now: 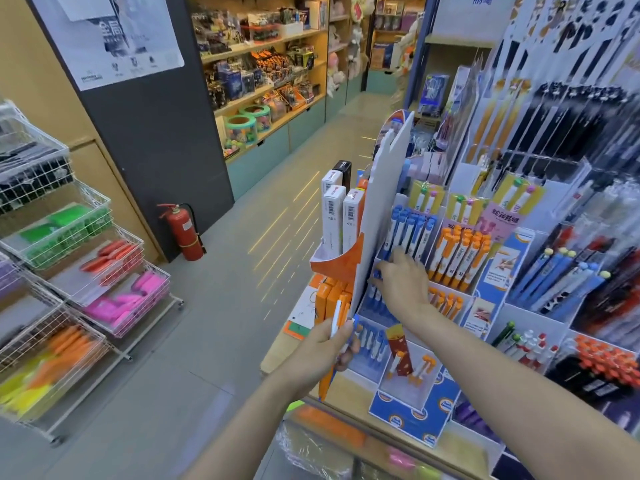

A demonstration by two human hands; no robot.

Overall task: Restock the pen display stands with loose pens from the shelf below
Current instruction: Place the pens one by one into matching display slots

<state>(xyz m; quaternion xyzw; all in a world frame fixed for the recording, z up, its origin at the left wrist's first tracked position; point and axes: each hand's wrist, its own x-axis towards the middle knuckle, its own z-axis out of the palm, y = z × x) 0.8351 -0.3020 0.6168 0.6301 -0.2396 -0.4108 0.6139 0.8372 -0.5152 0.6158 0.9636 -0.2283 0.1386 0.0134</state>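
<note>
Head view shows the left hand (320,355) gripping a bundle of loose pens (337,327) beside the tiered pen display stand (398,341), while the right hand (403,277) reaches into its blue pens (410,230), fingers curled at a pen; whether it grips one cannot be told.

The pens (335,344) held in the left hand (320,355) were orange, white and blue. On the display stand (415,415), which was blue and white with round orange marks, one row of pens (410,230) was blue with white barrels and the next row (462,254) was orange with white barrels. The fire extinguisher (181,232) was red. The wire baskets (86,258) were white and carried green, red, pink, orange and yellow goods.
</note>
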